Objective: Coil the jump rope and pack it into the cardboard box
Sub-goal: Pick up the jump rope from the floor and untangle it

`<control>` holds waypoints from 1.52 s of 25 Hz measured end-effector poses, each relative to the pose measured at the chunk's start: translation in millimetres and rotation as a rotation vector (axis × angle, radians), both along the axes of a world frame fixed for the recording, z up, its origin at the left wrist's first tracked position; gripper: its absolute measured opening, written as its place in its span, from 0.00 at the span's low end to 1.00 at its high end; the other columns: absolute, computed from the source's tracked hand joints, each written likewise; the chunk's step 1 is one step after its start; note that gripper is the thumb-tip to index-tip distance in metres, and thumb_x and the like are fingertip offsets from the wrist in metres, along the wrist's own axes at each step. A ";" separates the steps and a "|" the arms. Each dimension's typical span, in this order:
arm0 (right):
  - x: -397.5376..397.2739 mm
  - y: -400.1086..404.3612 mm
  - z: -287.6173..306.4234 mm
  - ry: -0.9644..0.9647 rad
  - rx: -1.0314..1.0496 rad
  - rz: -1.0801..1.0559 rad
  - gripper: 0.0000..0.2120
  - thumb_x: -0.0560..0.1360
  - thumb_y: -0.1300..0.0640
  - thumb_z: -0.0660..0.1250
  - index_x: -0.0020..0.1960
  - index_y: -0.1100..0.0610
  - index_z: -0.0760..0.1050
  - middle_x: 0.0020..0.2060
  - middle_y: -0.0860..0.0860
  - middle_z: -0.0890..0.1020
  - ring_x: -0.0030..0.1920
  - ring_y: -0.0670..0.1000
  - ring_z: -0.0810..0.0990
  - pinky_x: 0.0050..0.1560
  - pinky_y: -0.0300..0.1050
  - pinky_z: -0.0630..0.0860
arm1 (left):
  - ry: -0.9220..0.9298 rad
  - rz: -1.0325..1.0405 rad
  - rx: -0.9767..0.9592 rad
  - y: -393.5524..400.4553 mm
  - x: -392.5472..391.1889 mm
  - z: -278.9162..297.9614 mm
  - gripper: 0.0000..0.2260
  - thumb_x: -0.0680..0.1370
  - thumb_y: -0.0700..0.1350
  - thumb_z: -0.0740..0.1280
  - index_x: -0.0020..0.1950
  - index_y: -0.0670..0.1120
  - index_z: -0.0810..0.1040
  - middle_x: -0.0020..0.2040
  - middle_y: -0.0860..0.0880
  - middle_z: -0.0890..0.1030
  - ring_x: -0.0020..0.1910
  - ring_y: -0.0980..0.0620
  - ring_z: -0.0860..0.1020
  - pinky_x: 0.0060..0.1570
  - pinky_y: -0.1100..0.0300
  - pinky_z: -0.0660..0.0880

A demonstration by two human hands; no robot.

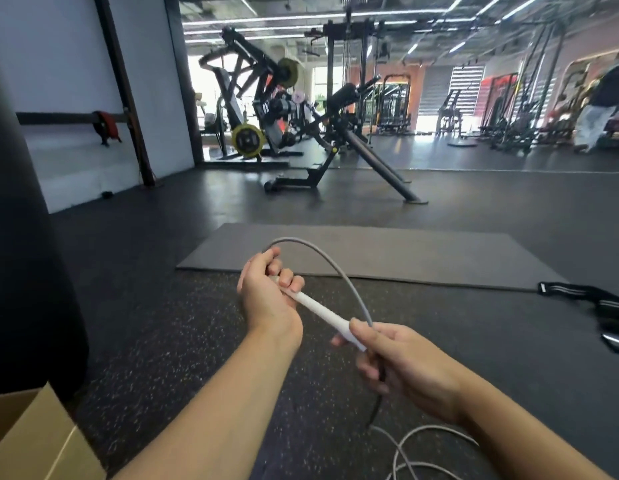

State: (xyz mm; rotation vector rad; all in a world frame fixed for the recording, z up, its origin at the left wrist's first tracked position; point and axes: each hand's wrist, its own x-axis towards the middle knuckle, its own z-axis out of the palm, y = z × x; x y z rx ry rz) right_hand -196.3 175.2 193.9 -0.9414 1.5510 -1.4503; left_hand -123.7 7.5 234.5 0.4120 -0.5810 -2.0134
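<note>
My left hand (266, 292) grips the upper end of a white jump rope handle (318, 311) that slants down to the right. My right hand (401, 365) closes around the handle's lower end and the grey rope. From the left hand the grey rope (332, 265) arches up and over to the right hand. More of the rope hangs below my right hand and lies in loose loops (422, 452) on the floor. An open cardboard box (31, 441) shows at the bottom left corner.
A grey exercise mat (405, 258) lies ahead on the speckled rubber floor. Black straps (599, 299) lie at the right. A dark punching bag (24, 271) hangs at the left. Gym machines (301, 126) stand beyond, and a person (602, 105) walks at far right.
</note>
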 end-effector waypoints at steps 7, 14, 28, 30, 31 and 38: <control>-39.8 11.4 72.5 0.571 0.060 -0.165 0.19 0.81 0.46 0.66 0.51 0.63 0.79 0.30 0.47 0.70 0.27 0.46 0.65 0.28 0.39 0.64 | -0.929 0.387 -1.616 11.5 19.8 37.3 0.28 0.70 0.44 0.67 0.70 0.56 0.71 0.65 0.57 0.73 0.64 0.59 0.67 0.69 0.52 0.63; -46.9 0.8 128.8 0.770 -0.007 -0.130 0.16 0.80 0.48 0.68 0.59 0.55 0.67 0.33 0.44 0.78 0.30 0.44 0.71 0.31 0.39 0.67 | -1.117 -0.365 -2.054 30.8 -21.3 126.3 0.44 0.70 0.51 0.78 0.79 0.56 0.56 0.55 0.54 0.82 0.49 0.53 0.81 0.52 0.57 0.77; -64.0 9.4 150.2 0.447 -0.211 -0.203 0.16 0.76 0.45 0.73 0.50 0.58 0.78 0.29 0.53 0.75 0.27 0.52 0.72 0.26 0.44 0.72 | -0.787 -0.321 -1.746 19.6 -15.6 115.7 0.22 0.82 0.62 0.53 0.53 0.48 0.79 0.34 0.53 0.79 0.28 0.58 0.73 0.34 0.62 0.71; -64.1 6.9 144.1 0.284 -0.176 -0.189 0.20 0.75 0.38 0.70 0.51 0.56 0.78 0.28 0.51 0.70 0.28 0.53 0.73 0.29 0.45 0.74 | -0.661 -0.264 -1.523 20.2 -21.2 118.0 0.21 0.83 0.60 0.53 0.54 0.46 0.78 0.36 0.52 0.79 0.27 0.57 0.71 0.31 0.62 0.69; -64.5 6.5 141.5 0.203 -0.188 -0.185 0.22 0.74 0.37 0.69 0.51 0.56 0.78 0.28 0.51 0.70 0.29 0.53 0.73 0.31 0.45 0.74 | -0.579 -0.263 -1.367 20.2 -24.2 120.4 0.21 0.84 0.59 0.54 0.54 0.45 0.77 0.37 0.51 0.79 0.26 0.57 0.71 0.30 0.62 0.69; -67.5 15.5 148.8 0.154 -0.075 -0.074 0.35 0.74 0.29 0.60 0.56 0.59 0.84 0.52 0.57 0.87 0.31 0.54 0.75 0.30 0.45 0.69 | -0.164 -0.025 -0.556 29.8 -32.0 151.5 0.16 0.86 0.53 0.54 0.49 0.43 0.74 0.35 0.48 0.78 0.25 0.57 0.70 0.29 0.60 0.71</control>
